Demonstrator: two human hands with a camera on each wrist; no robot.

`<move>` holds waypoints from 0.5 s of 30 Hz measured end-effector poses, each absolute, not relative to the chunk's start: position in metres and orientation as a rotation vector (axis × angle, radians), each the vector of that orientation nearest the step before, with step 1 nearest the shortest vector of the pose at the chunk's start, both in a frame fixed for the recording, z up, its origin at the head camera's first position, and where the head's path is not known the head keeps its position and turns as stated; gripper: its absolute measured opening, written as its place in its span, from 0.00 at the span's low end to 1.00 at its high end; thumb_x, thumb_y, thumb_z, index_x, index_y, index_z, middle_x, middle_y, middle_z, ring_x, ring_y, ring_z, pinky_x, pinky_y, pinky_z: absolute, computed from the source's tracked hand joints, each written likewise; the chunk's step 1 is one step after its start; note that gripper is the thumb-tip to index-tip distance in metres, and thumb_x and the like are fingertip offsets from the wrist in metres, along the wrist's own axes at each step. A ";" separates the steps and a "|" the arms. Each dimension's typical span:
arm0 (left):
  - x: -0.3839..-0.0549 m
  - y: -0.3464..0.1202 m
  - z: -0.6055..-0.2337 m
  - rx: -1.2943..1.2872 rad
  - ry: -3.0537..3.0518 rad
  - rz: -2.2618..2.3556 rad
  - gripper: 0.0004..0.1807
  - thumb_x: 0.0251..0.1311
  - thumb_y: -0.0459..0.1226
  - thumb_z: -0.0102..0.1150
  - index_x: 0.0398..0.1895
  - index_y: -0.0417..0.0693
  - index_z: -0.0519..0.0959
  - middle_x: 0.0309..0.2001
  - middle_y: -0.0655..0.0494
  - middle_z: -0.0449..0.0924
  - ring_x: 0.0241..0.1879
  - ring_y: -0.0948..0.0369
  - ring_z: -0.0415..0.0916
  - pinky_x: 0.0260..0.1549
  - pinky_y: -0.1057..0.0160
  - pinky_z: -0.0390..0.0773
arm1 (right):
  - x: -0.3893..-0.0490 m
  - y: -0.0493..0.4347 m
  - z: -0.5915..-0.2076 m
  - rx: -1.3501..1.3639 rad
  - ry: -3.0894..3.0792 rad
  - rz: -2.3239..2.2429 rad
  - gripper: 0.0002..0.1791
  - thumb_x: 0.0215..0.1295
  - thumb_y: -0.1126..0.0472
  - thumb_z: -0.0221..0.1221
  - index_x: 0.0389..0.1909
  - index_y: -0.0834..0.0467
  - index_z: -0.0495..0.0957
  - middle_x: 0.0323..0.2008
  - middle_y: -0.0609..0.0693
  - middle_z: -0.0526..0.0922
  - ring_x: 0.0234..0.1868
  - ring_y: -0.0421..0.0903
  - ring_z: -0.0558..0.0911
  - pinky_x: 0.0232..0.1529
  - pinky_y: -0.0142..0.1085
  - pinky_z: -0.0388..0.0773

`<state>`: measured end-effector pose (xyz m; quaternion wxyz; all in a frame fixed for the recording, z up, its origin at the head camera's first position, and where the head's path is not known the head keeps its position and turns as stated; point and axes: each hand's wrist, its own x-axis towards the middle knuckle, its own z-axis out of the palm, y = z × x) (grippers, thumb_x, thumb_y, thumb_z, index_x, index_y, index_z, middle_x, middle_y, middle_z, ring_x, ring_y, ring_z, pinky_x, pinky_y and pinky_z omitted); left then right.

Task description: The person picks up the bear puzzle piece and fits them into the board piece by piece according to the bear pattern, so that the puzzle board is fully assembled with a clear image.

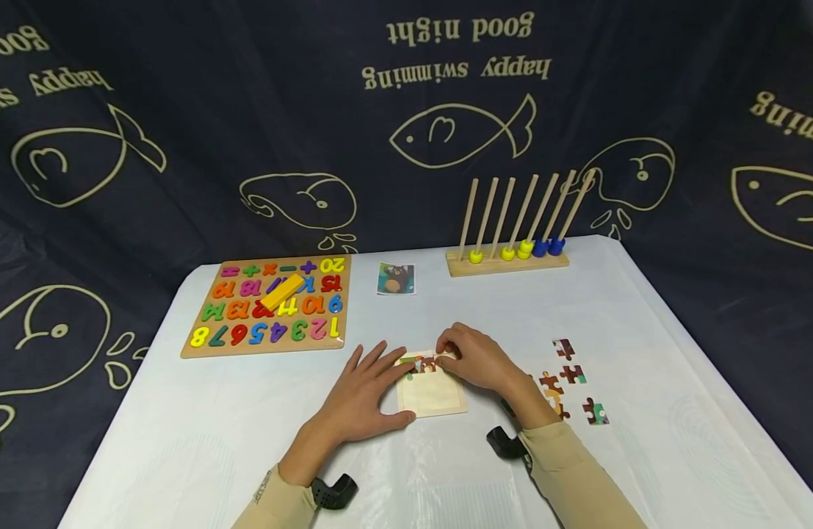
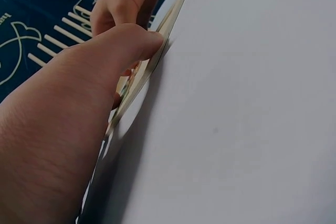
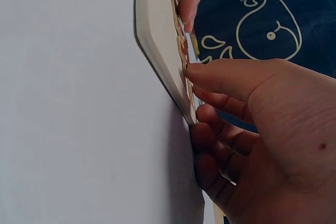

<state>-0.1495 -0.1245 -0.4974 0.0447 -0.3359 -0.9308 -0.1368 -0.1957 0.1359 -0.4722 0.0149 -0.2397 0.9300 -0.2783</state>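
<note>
A small square wooden puzzle tray point(image 1: 435, 399) lies near the table's middle, with a few picture pieces point(image 1: 424, 364) set along its far edge. My left hand point(image 1: 361, 395) rests on the tray's left side, fingers spread and thumb at the near left corner. At the far right corner, my right hand point(image 1: 480, 360) has its fingers curled and pinches a puzzle piece, mostly hidden by the fingertips. In the right wrist view the right thumb point(image 3: 223, 77) presses at the row of pieces on the tray edge. Loose jigsaw pieces point(image 1: 573, 374) lie right of the right hand, some partly behind the forearm.
A number board point(image 1: 193, 347) with a yellow block point(image 1: 283, 292) on it sits at the back left. Beside it lies a small bear picture card point(image 1: 396, 279). A peg rack point(image 1: 512, 266) with yellow and blue beads stands at the back right, before a dark printed curtain point(image 1: 300, 88).
</note>
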 end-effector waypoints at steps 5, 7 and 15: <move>-0.151 -0.125 -0.498 -1.028 -2.842 -0.423 0.46 0.53 0.74 0.42 0.72 0.64 0.62 0.74 0.62 0.53 0.73 0.53 0.42 0.68 0.41 0.40 | -0.196 0.136 -0.474 -0.743 2.904 -0.877 0.07 0.59 0.53 0.66 0.35 0.49 0.79 0.30 0.45 0.73 0.29 0.40 0.69 0.31 0.36 0.69; -0.151 -0.125 -0.498 -1.029 -2.838 -0.431 0.46 0.53 0.74 0.42 0.72 0.64 0.62 0.74 0.62 0.53 0.73 0.53 0.42 0.68 0.41 0.40 | -0.196 0.136 -0.474 -0.742 2.908 -0.879 0.07 0.59 0.53 0.66 0.35 0.49 0.79 0.29 0.44 0.72 0.29 0.40 0.69 0.31 0.36 0.68; -0.150 -0.125 -0.498 -1.033 -2.839 -0.434 0.46 0.53 0.74 0.43 0.72 0.63 0.63 0.73 0.61 0.53 0.73 0.52 0.43 0.67 0.40 0.41 | -0.195 0.134 -0.474 -0.749 2.904 -0.913 0.07 0.58 0.54 0.67 0.34 0.50 0.79 0.28 0.44 0.71 0.28 0.40 0.69 0.29 0.35 0.68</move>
